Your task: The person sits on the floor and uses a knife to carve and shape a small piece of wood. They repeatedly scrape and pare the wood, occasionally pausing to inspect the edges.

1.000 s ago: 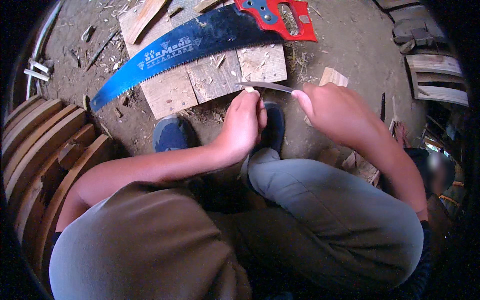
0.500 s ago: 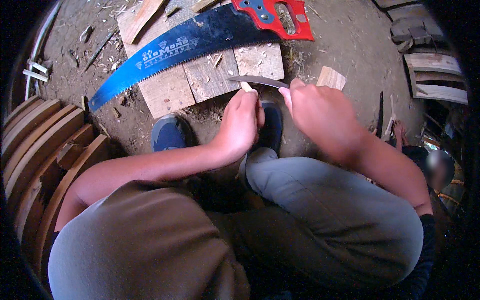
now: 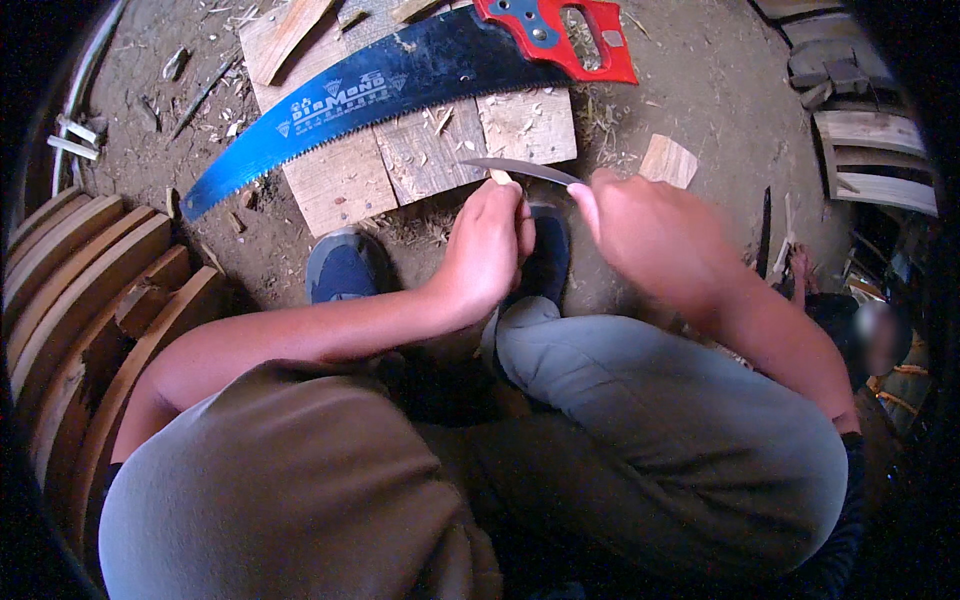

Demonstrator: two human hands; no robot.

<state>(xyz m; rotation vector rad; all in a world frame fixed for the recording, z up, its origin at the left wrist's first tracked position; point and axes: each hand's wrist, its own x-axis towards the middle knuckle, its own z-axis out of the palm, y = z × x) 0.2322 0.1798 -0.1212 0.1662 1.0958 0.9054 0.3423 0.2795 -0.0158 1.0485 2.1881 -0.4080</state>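
My left hand (image 3: pixel 485 243) is closed around a small pale stick of wood (image 3: pixel 500 177), whose tip pokes up past my fingers. In my right hand (image 3: pixel 655 222) is a knife with a curved blade (image 3: pixel 525 167); my fist hides its handle. The blade points left and crosses right at the stick's tip. Just beyond my hands lies a low board of wooden planks (image 3: pixel 430 160), scattered with shavings. A hand saw (image 3: pixel 350 95) with a blue blade and a red handle (image 3: pixel 590 40) rests across it.
Curved wooden pieces (image 3: pixel 95 270) are stacked at the left. A small wood block (image 3: pixel 668 161) lies on the dirt floor (image 3: pixel 720 90) right of the planks. Slatted wood (image 3: pixel 875 160) stands at the far right. Another person (image 3: pixel 835 320) is at the right edge.
The knife and my right hand have shifted very slightly relative to the stick. My left hand keeps its hold, and the whole view has moved a little.
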